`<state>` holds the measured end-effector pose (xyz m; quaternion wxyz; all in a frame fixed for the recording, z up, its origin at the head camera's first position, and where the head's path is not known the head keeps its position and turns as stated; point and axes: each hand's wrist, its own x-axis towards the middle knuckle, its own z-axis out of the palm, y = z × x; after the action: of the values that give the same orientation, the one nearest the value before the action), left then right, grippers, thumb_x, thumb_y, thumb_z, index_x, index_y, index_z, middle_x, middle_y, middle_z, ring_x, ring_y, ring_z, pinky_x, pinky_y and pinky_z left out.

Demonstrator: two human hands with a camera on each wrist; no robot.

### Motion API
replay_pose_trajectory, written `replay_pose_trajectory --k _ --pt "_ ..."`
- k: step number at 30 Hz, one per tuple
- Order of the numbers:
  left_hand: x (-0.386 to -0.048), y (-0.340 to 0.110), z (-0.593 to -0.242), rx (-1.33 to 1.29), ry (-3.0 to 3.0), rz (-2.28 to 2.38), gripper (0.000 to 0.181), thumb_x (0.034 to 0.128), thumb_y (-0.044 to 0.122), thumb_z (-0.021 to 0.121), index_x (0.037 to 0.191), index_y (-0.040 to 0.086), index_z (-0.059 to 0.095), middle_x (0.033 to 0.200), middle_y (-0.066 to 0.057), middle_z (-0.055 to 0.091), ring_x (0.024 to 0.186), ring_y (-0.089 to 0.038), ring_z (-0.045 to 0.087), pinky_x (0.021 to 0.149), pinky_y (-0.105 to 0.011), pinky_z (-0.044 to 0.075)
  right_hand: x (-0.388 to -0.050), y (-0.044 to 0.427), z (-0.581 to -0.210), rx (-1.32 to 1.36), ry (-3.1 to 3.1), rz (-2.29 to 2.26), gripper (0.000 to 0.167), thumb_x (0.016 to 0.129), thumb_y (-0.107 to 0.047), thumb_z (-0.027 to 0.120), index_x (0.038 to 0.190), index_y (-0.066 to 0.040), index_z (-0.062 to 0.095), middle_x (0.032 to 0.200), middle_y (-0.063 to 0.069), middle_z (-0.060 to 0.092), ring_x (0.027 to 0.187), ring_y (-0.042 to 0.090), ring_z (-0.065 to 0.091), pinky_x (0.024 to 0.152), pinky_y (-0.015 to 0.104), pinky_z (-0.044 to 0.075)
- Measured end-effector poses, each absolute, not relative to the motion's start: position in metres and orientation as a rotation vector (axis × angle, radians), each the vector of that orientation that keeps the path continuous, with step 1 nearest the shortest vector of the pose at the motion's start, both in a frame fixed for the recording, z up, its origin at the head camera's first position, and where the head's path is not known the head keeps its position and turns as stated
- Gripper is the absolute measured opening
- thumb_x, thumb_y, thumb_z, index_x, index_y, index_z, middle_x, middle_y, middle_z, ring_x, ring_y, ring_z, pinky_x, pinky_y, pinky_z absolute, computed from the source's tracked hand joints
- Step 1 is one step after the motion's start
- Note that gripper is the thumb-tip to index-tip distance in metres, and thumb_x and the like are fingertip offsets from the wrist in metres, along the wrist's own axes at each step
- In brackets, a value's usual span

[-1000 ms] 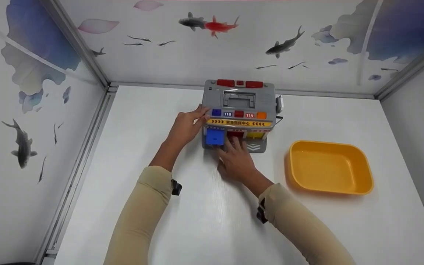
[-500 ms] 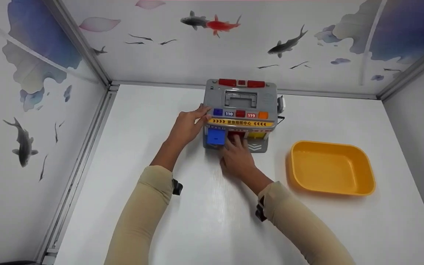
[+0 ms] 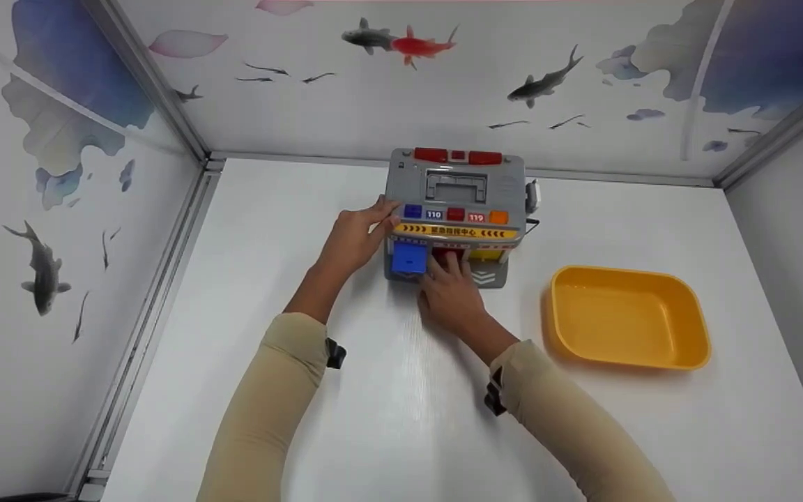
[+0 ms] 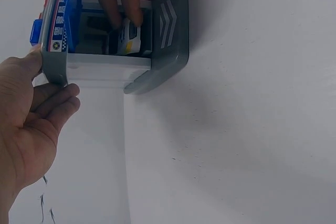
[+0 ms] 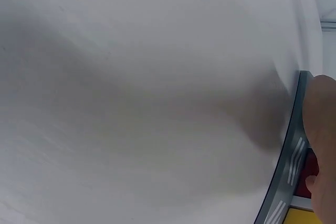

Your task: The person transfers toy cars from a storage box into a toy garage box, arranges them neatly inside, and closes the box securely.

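A grey toy garage [image 3: 454, 188] with red lights on its roof stands against the back wall. My left hand [image 3: 353, 240] grips its left roof edge, thumb and fingers on either side of the corner, as the left wrist view [image 4: 31, 114] shows. The blue door [image 3: 409, 258] is swung up. Inside that bay sits a small white and dark toy car [image 4: 128, 38]. My right hand [image 3: 452, 296] reaches in from the front, its fingertips on the car; the thumb is hidden. The red door [image 5: 307, 174] and yellow door [image 3: 486, 256] are down.
A yellow plastic tub [image 3: 628, 317] stands on the white table [image 3: 373, 425], right of my right arm. Decorated panels [image 3: 290, 111] rise behind and at both sides. A silver-white part [image 3: 532, 196] juts from the garage's right side.
My right hand shifts slightly, its fingers staying at the blue bay and its wrist a little farther forward. My left hand keeps its grip on the garage, and the blue door stays up.
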<state>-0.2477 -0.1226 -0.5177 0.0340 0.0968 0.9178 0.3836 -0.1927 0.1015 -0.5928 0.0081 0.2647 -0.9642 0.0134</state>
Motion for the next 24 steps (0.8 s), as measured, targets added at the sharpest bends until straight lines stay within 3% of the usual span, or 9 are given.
replay_pose_trajectory --k 11,19,24 --pt "-0.249 -0.123 -0.515 0.276 2.807 1.163 0.053 0.1146 0.051 0.055 0.162 0.028 0.057 0.171 -0.008 0.047 0.159 -0.030 0.050 0.132 -0.048 0.043 -0.188 0.121 -0.588 0.949 -2.910 0.235 0.054 0.114 -0.051 0.054 0.160 -0.023 0.059 0.174 0.006 0.047 0.145 0.040 0.044 0.127 0.068 0.043" --pt "-0.248 -0.122 -0.514 0.240 2.788 1.135 0.054 0.1142 0.054 0.054 0.164 0.032 0.054 0.172 -0.006 0.045 0.160 -0.030 0.049 0.134 -0.049 0.041 -0.186 0.137 -0.580 1.006 -2.707 0.319 0.046 0.110 -0.054 0.063 0.141 -0.022 0.072 0.164 0.005 0.057 0.145 0.037 0.050 0.123 0.067 0.047" --pt "-0.247 -0.122 -0.515 0.251 2.789 1.163 0.053 0.1141 0.051 0.056 0.163 0.031 0.055 0.171 -0.007 0.046 0.159 -0.030 0.050 0.133 -0.049 0.042 -0.186 0.142 -0.575 1.011 -2.574 0.323 0.043 0.107 -0.052 0.068 0.136 -0.020 0.072 0.155 0.005 0.063 0.140 0.033 0.054 0.120 0.062 0.051"
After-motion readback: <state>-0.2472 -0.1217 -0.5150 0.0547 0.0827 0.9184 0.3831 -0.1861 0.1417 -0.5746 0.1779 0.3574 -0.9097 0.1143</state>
